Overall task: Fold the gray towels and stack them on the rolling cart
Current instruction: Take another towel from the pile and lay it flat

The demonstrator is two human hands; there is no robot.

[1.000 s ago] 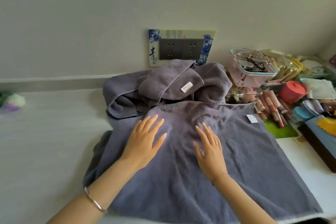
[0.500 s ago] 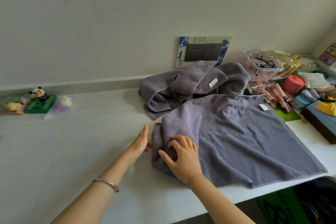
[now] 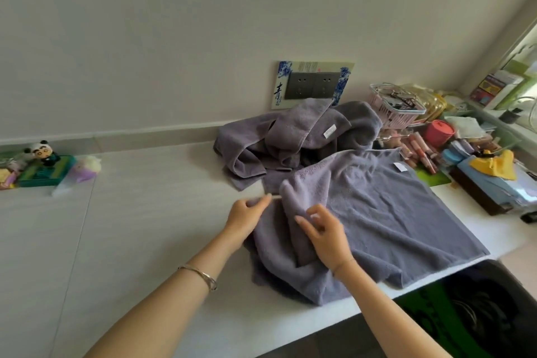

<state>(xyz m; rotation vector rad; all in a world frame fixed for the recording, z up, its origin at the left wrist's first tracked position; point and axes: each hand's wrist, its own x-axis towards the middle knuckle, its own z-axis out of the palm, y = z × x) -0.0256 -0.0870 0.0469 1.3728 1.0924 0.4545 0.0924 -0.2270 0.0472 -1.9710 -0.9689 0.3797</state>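
A gray towel (image 3: 386, 212) lies spread on the white counter (image 3: 139, 229), its left side bunched into folds. My left hand (image 3: 247, 213) pinches the towel's left edge between thumb and fingers. My right hand (image 3: 325, 231) hovers over the bunched part with loosely curled fingers, and I cannot see cloth held in it. A second heap of gray towels (image 3: 293, 139) sits crumpled against the wall behind. No rolling cart is in view.
Toys and a teal tray (image 3: 43, 168) stand at the far left. A pink basket (image 3: 395, 107), a red pot (image 3: 438, 132), cosmetics and a blue box (image 3: 499, 183) crowd the right. A dark bin (image 3: 479, 314) sits below the counter's front edge.
Both hands left the flat towel, moved to its left side and lifted it into folds. The left hand now pinches the edge, and the right hand rose off the cloth.
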